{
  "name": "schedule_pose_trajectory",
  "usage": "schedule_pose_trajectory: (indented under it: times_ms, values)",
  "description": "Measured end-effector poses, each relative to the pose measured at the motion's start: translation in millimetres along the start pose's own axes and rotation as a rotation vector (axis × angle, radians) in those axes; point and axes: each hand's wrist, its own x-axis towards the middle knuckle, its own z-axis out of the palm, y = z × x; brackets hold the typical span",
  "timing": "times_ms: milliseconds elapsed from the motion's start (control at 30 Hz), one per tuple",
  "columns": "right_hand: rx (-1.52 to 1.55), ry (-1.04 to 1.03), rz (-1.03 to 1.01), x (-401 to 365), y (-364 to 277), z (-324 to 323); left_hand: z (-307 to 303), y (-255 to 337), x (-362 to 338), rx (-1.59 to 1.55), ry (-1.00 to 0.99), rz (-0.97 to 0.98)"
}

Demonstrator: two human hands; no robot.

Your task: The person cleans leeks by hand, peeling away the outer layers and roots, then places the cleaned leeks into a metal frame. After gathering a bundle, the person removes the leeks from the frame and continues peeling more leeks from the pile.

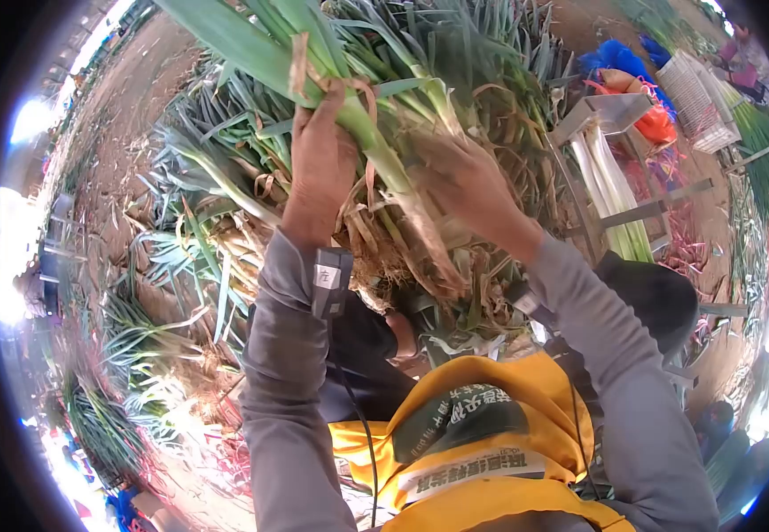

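Observation:
My left hand is wrapped round a large green onion, just below where its leaves fan out. The stalk slants down to the right, with dry brown skin on its lower end. My right hand is beside the stalk on its right, its fingers smeared by motion. Behind and beneath both hands lies a big heap of untrimmed green onions with withered leaves and soil-covered roots.
On the right, a metal stand holds peeled white stalks. Beyond it are a blue and orange bundle, a white crate and another person. More green onions lie at lower left. A yellow apron covers my lap.

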Motion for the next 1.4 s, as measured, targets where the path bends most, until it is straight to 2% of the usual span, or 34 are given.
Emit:
schedule_pose_trajectory:
  times_ms: [33, 67, 100, 133, 167, 233, 267, 300, 367, 433, 500, 567, 633, 667, 700, 733, 867, 933, 967, 1033, 1100, 1133, 1167, 1200, 1267, 1300, 1333, 1367, 1400]
  values:
    - [-0.003, 0.034, -0.029, 18, -17, 3, 3, 0, 0, 0.003, -0.008, -0.005]
    - [-0.003, 0.038, -0.025, 30, -15, 12, 4, 0, -3, 0.03, -0.052, -0.126]
    - [-0.024, 0.147, -0.135, 42, -10, 22, 5, 1, -5, 0.056, -0.092, -0.243]
    - [-0.042, 0.252, -0.246, 49, -10, 26, 9, 1, -6, 0.116, -0.115, -0.199]
    - [-0.036, 0.246, -0.247, 49, -9, 28, 7, 2, -7, 0.118, -0.107, -0.198]
    - [-0.042, 0.188, -0.041, 50, -8, 25, 4, 4, -10, 0.226, -0.274, -0.099]
    - [0.12, 0.13, 0.029, 55, -14, 14, 8, 6, -7, -0.021, -0.089, -0.243]
    - [0.123, 0.127, 0.029, 58, -15, 12, 11, 2, -8, -0.02, -0.085, -0.243]
    - [0.492, 0.023, 0.147, 68, -11, 8, 12, -8, -4, -0.099, -0.135, -0.117]
    - [0.436, 0.03, 0.109, 76, -8, 8, 9, -11, 3, -0.178, -0.133, -0.144]
    - [0.327, -0.015, 0.137, 82, -13, 4, 7, -16, 4, -0.248, -0.157, -0.085]
    - [0.378, -0.074, 0.137, 88, -10, 3, 1, -20, 8, -0.284, -0.155, -0.034]
    - [0.431, -0.128, 0.131, 90, -16, 7, -5, -19, 9, -0.205, -0.066, 0.036]
    - [0.347, -0.09, 0.104, 86, -22, 12, -7, -18, 10, -0.202, -0.066, 0.039]
    - [0.26, -0.051, 0.079, 82, -27, 16, -8, -19, 10, -0.209, 0.021, 0.003]
    - [0.246, -0.017, 0.172, 80, -34, 16, -7, -19, 10, -0.217, 0.106, -0.032]
    - [0.239, 0.109, 0.029, 91, -25, 21, -5, -6, 18, -0.157, 0.004, -0.1]
    - [0.465, -0.068, 0.104, 84, -35, 18, -6, -1, 18, -0.091, 0.057, 0.014]
    - [0.467, -0.07, 0.099, 78, -41, 13, -11, 3, 21, -0.089, 0.058, 0.019]
    - [0.4, -0.212, 0.308, 59, -49, -3, -25, 16, 28, -0.046, 0.124, 0.091]
    - [0.544, -0.243, 0.395, 32, -29, -10, -38, 26, 30, -0.08, 0.156, 0.104]
    - [0.603, -0.253, 0.428, 18, -16, -12, -43, 29, 32, -0.12, 0.109, 0.126]
    - [0.525, -0.296, 0.501, 4, -11, -17, -49, 31, 31, -0.161, 0.062, 0.147]
    - [0.444, -0.337, 0.573, -13, -7, -22, -44, 41, 21, -0.155, 0.057, 0.086]
    - [0.224, -0.481, 0.375, -70, 33, -13, -52, 41, 25, -0.138, 0.085, 0.152]
    - [0.136, -0.558, 0.443, -104, 39, -6, -54, 41, 28, -0.122, 0.099, 0.213]
    - [-0.22, -0.873, 0.425, -144, 78, 5, -55, 40, 29, -0.105, 0.155, 0.223]
    - [-0.415, -1.148, 0.367, -193, 115, 5, -55, 40, 29, -0.107, 0.149, 0.227]
    - [-0.42, -1.141, 0.365, -225, 138, 2, -56, 41, 29, -0.064, 0.153, 0.226]
